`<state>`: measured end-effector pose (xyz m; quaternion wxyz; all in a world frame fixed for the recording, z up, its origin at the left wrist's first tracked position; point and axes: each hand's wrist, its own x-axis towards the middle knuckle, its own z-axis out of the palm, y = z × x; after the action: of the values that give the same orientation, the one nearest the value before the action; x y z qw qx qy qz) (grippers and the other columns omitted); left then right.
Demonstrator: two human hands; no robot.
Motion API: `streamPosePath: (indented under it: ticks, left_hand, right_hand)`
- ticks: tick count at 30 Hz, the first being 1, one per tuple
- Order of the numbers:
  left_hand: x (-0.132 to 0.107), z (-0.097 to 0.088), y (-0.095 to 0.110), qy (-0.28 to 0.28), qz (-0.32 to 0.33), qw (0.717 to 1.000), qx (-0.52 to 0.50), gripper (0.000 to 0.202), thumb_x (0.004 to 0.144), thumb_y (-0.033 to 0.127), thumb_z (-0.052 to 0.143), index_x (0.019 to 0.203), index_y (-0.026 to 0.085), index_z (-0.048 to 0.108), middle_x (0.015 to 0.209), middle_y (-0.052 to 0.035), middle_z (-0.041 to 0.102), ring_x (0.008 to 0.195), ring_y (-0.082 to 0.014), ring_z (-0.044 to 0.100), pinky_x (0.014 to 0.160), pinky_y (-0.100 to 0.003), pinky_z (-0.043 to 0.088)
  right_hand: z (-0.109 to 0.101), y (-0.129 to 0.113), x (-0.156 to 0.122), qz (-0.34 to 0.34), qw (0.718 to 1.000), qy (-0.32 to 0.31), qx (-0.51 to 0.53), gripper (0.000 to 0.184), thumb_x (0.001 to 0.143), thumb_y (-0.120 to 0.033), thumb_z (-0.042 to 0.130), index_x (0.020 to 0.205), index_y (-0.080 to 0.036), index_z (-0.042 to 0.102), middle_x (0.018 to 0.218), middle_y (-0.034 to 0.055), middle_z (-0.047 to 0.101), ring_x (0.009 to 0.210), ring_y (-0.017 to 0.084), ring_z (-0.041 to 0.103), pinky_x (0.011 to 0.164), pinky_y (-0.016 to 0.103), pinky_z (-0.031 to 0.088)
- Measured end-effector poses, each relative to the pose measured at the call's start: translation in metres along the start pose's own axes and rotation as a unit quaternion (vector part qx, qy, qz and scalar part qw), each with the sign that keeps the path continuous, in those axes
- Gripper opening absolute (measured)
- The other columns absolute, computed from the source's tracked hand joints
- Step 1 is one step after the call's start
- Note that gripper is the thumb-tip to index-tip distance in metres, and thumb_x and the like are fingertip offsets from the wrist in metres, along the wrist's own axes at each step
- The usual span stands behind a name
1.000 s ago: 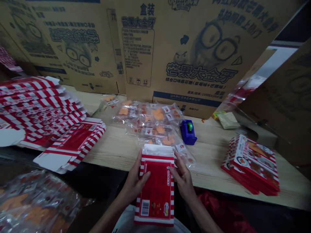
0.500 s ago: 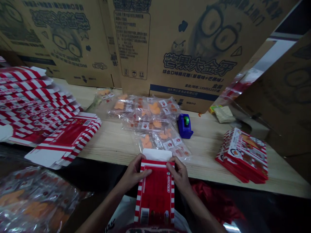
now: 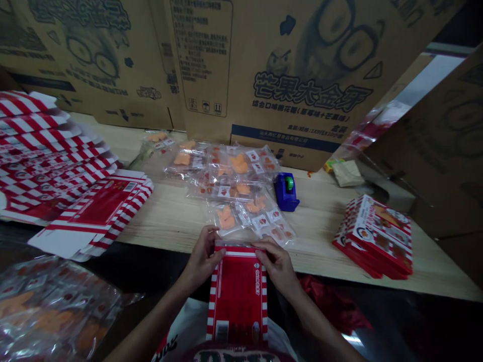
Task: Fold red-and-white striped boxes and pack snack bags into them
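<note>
A red and white striped carton (image 3: 237, 296) stands on end at the table's near edge, against my lap. My left hand (image 3: 202, 259) grips its upper left corner, fingers curled over the top. My right hand (image 3: 275, 264) holds the upper right corner, with fingers pressed on the folded-down top flap. Just beyond the carton lie several clear candy packets (image 3: 234, 191) with orange pieces inside.
Flat striped cartons (image 3: 64, 176) are piled at the left of the wooden table (image 3: 177, 221). Filled boxes (image 3: 377, 236) are stacked at the right. A blue tape dispenser (image 3: 286, 191) sits mid-table. Big printed cardboard boxes (image 3: 294, 85) wall the back. More packets in a bag (image 3: 53, 311) lie lower left.
The carton's white top flap, which stood up before, is now folded down under my fingers. Both hands slid up to the carton's top corners, and the carton came nearer to me.
</note>
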<state>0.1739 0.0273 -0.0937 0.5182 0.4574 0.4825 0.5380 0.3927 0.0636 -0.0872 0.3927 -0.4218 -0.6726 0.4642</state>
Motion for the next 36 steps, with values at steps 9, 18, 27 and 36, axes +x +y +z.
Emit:
streamPosePath:
  ticks: [9, 18, 27, 36]
  left_hand:
    - [0.006, -0.013, 0.029, -0.105, 0.006, 0.982, 0.154, 0.023, 0.082, 0.033, 0.061, 0.070, 0.015, 0.071, 0.077, -0.0057, 0.065, 0.072, -0.0150, 0.060, 0.066, -0.026, 0.046]
    - [0.030, -0.018, 0.042, -0.148, -0.120, 0.980, 0.065, 0.015, 0.065, 0.028, 0.075, 0.066, 0.013, 0.073, 0.059, -0.0036, 0.069, 0.053, -0.0124, 0.057, 0.053, -0.023, 0.043]
    - [0.051, -0.020, 0.045, -0.222, -0.090, 0.965, 0.105, 0.018, 0.066, 0.029, 0.074, 0.063, 0.012, 0.073, 0.056, -0.0024, 0.065, 0.051, -0.0106, 0.053, 0.052, -0.021, 0.041]
    - [0.019, -0.015, 0.047, -0.166, 0.068, 0.955, 0.234, 0.013, 0.079, 0.026, 0.066, 0.084, 0.016, 0.073, 0.088, -0.0076, 0.074, 0.079, -0.0181, 0.067, 0.073, -0.027, 0.050]
  right_hand:
    - [-0.008, -0.012, 0.010, 0.082, 0.994, -0.066, 0.002, 0.020, 0.079, -0.037, 0.068, 0.084, -0.018, 0.074, 0.088, 0.0060, 0.073, 0.081, 0.020, 0.067, 0.073, 0.030, 0.053]
    - [-0.017, -0.029, 0.035, 0.047, 0.994, -0.089, -0.030, 0.015, 0.075, -0.031, 0.067, 0.068, -0.017, 0.067, 0.063, 0.0000, 0.066, 0.057, 0.013, 0.057, 0.052, 0.023, 0.044]
    - [-0.023, -0.030, 0.038, 0.059, 0.991, -0.120, -0.007, 0.025, 0.076, -0.036, 0.069, 0.062, -0.016, 0.063, 0.057, -0.0015, 0.060, 0.053, 0.011, 0.052, 0.050, 0.022, 0.040]
    - [-0.017, -0.022, 0.006, 0.063, 0.997, -0.045, 0.028, 0.017, 0.078, -0.036, 0.070, 0.084, -0.020, 0.070, 0.098, 0.0073, 0.072, 0.092, 0.022, 0.067, 0.074, 0.031, 0.053]
